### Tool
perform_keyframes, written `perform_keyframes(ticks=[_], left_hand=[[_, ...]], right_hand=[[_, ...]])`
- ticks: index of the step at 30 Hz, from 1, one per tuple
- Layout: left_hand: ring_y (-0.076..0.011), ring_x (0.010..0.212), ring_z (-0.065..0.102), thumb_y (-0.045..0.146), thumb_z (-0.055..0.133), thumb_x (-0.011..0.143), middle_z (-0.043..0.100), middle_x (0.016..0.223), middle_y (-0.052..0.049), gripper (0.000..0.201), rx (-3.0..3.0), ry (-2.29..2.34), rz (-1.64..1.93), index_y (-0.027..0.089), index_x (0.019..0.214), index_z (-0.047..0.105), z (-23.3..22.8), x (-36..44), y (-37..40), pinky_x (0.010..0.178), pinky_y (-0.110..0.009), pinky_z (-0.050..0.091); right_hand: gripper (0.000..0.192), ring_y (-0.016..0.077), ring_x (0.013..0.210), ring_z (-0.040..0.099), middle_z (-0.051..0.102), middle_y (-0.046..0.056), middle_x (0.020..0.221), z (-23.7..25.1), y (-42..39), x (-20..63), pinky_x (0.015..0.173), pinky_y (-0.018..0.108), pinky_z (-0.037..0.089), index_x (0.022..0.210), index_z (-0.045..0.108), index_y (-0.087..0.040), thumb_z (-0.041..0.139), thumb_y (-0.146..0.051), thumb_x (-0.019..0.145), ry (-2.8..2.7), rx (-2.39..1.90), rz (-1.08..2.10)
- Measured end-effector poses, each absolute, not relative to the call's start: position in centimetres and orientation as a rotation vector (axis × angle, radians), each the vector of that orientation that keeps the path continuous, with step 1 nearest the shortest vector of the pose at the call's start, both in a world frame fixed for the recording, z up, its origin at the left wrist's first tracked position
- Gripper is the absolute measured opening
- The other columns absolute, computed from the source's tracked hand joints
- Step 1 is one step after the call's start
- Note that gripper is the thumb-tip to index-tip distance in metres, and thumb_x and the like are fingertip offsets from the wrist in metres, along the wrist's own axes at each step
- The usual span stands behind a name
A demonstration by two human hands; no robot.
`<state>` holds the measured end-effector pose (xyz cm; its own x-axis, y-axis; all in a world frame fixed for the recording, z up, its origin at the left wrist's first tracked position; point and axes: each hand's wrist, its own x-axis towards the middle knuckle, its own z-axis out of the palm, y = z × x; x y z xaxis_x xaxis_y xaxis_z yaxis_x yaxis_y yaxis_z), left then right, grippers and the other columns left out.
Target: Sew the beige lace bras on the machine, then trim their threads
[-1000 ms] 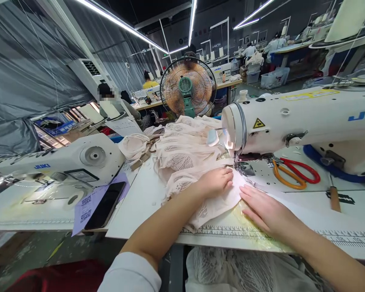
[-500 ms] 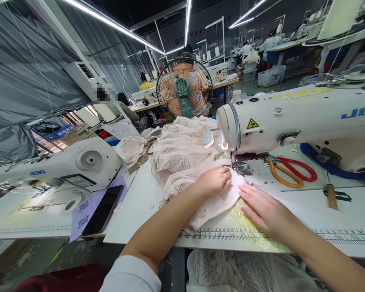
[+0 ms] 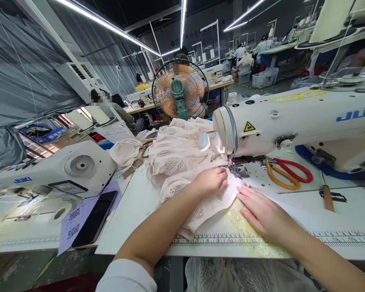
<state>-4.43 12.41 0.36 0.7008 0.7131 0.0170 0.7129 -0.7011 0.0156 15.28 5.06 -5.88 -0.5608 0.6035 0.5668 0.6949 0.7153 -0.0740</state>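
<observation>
Grip first: left hand (image 3: 209, 182), fingers curled, presses flat on the pale lace fabric (image 3: 200, 205) at centre frame, pinning it to the surface (image 3: 140, 202); nothing pinched. Right hand (image 3: 260, 211), just right of it, lies flat and spread, fingertips on the fabric's right edge. Presser foot (image 3: 237, 170) of the sewing machine (image 3: 292, 117) sits just above and between both hands, fabric edge running up-right under it. Left hand is nearer the foot. Scissors (image 3: 287, 172) lie further right, untouched.
</observation>
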Motion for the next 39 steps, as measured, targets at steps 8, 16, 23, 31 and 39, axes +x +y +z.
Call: perform_keyframes(ticks=[8,16,23,31,39], left_hand=[[-0.0183,0.088,0.059,0.021,0.043,0.088,0.064,0.088,-0.01,0.024,2.979,1.136,0.116,0.012,0.08,0.064,0.9,-2.5,9.7,0.08,-0.03,0.051],[-0.0202,0.093,0.057,0.015,0.042,0.088,0.061,0.109,-0.012,0.028,3.089,1.027,0.236,0.009,0.112,0.055,-1.0,-3.3,7.2,0.078,-0.033,0.049],[-0.0196,0.115,0.051,0.019,0.036,0.094,0.059,0.125,-0.006,0.03,3.102,0.83,0.209,0.015,0.114,0.058,-1.1,-5.1,9.9,0.097,-0.034,0.042],[-0.0187,0.118,0.05,0.015,0.034,0.093,0.059,0.125,-0.006,0.034,3.047,0.793,0.192,0.015,0.118,0.056,-1.5,-5.3,11.0,0.101,-0.033,0.04],[-0.0186,0.115,0.052,0.02,0.032,0.095,0.059,0.125,-0.006,0.034,3.044,0.844,0.209,0.013,0.117,0.057,-1.7,-5.5,12.5,0.1,-0.033,0.041]], right_hand=[[0.034,0.0266,0.108,0.06,0.065,0.016,0.116,-5.2,5.1,15.2,0.09,0.042,0.053,0.109,0.061,-0.01,0.037,-0.02,0.087,-2.286,-0.995,-0.024],[0.027,0.023,0.095,0.065,0.071,0.011,0.1,-4.9,5.2,15.8,0.083,0.04,0.056,0.09,0.065,-0.017,0.038,-0.019,0.088,-2.107,-1.029,0.117],[0.026,0.0222,0.087,0.068,0.072,0.006,0.096,-4.0,5.2,16.4,0.07,0.035,0.06,0.083,0.067,-0.022,0.041,-0.025,0.086,-1.957,-1.186,0.219],[0.022,0.0236,0.091,0.067,0.071,0.004,0.097,-4.1,5.4,17.3,0.047,0.027,0.057,0.086,0.066,-0.025,0.045,-0.03,0.085,-1.753,-1.36,0.353],[0.021,0.0226,0.092,0.066,0.069,0.003,0.097,-3.7,4.9,16.9,0.041,0.024,0.053,0.085,0.063,-0.026,0.043,-0.03,0.088,-1.71,-1.364,0.341]])
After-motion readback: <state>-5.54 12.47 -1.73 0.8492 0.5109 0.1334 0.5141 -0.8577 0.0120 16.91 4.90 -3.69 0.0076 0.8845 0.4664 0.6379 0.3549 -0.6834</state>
